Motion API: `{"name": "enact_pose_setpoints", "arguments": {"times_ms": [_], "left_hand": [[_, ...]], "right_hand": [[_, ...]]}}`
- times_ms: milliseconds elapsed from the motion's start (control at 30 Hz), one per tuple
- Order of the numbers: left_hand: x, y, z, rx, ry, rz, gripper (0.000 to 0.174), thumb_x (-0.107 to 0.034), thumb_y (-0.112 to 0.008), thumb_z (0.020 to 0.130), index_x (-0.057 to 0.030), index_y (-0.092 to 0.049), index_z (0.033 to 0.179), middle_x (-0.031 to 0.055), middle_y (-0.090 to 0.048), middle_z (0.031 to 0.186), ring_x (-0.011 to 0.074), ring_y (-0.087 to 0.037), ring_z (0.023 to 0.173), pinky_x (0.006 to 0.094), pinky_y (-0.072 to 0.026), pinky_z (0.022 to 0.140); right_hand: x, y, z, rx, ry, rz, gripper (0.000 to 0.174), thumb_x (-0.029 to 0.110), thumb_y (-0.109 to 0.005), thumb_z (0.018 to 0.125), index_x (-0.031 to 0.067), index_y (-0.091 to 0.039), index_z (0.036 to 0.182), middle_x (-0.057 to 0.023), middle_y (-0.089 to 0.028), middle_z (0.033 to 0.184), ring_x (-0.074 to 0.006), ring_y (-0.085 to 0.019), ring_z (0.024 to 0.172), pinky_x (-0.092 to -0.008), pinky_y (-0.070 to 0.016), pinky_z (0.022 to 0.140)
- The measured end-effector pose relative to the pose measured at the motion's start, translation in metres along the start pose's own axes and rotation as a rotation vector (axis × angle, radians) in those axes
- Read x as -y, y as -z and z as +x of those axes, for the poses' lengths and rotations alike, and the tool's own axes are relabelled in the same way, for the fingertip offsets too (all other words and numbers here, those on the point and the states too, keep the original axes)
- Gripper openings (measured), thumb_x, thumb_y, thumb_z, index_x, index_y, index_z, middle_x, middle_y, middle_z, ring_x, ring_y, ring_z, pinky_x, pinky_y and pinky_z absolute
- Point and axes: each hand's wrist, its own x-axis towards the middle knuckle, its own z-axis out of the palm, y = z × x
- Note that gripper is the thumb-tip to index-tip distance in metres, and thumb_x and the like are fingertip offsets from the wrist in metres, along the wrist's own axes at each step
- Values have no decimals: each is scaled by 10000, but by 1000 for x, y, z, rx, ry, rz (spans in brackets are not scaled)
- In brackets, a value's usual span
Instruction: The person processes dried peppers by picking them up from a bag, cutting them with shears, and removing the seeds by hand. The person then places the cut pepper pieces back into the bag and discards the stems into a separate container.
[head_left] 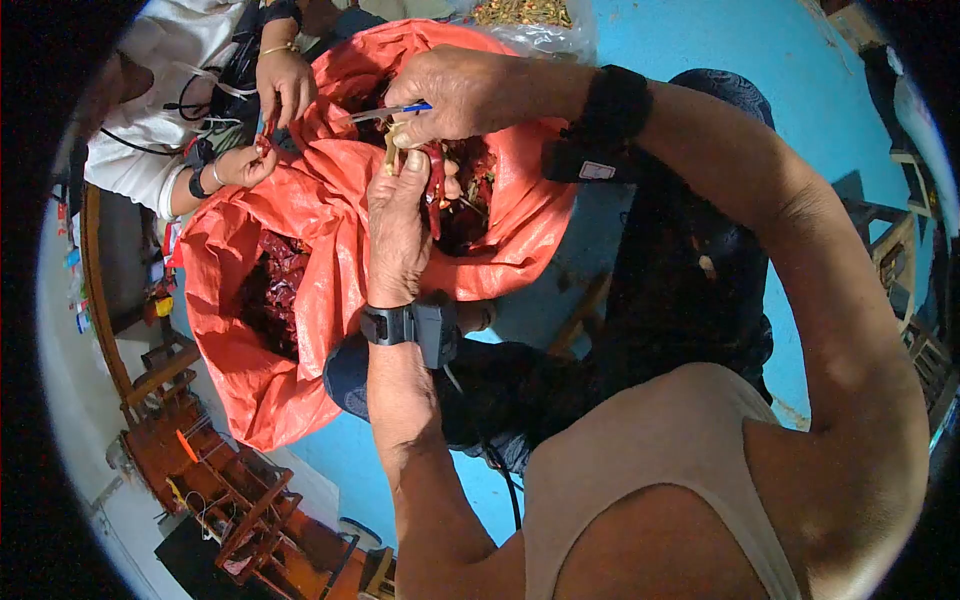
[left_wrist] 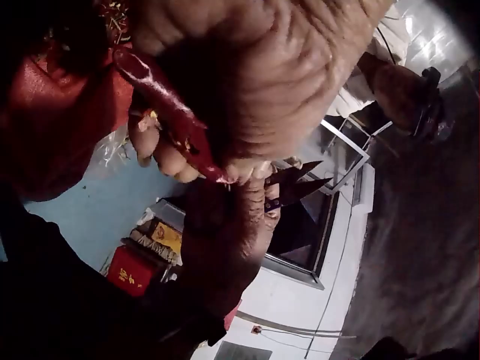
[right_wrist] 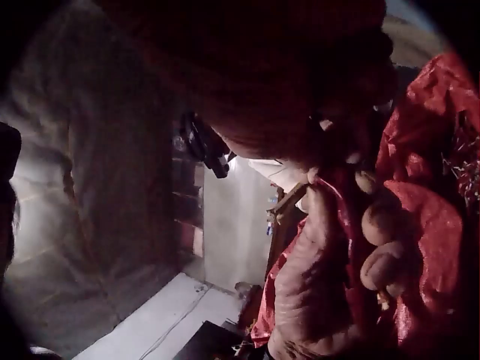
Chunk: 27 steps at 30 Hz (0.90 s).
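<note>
My left hand (head_left: 398,215) holds a long dried red chili (head_left: 435,185) over the right-hand orange woven sack (head_left: 520,235). In the left wrist view, the chili (left_wrist: 169,105) runs from the fingers to the thumb side. My right hand (head_left: 445,95) grips a pair of scissors (head_left: 375,113) with blue on it, right by the left thumb and fingertips. The scissor blades (left_wrist: 300,187) stand apart in the left wrist view. The right wrist view shows the chili (right_wrist: 349,225) lying along the left hand (right_wrist: 304,285); the scissors are hidden there.
Dark red chilies (head_left: 275,285) fill the left sack (head_left: 320,270). Across from me, another person's hands (head_left: 285,85) hold a small red piece (head_left: 262,146). A clear plastic bag (head_left: 540,42) of clippings lies on the blue floor (head_left: 690,40); wooden furniture (head_left: 250,500) stands lower left.
</note>
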Motion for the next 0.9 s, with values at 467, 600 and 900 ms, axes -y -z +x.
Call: {"name": "enact_pose_setpoints", "arguments": {"times_ms": [467,600,900], "left_hand": [[-2,2,22,-342,-461,466,286,-241,-479,872,29,-523,957,12,-529,716,105,-439,615,261,-384,558],[-1,7,23,-455,-530,639,227,-203,-491,861,14,-538,908,37,-513,711,98,-422,613,259,-376,553],[-12,5,0,-184,-409,761,183,-179,-486,853,-2,-535,863,98,-574,717,214,-557,605,303,-428,581]], "right_hand": [[6,-23,24,-294,-255,274,277,273,-550,799,5,-559,730,-56,-532,585,-108,-479,531,-285,-383,484],[5,-38,36,-362,-391,477,256,259,-550,798,17,-565,718,-35,-526,579,-110,-465,520,-279,-365,468],[-84,13,41,-151,22,1590,124,142,-495,828,36,-557,811,-32,-563,742,-123,-495,604,-240,-385,464]]}}
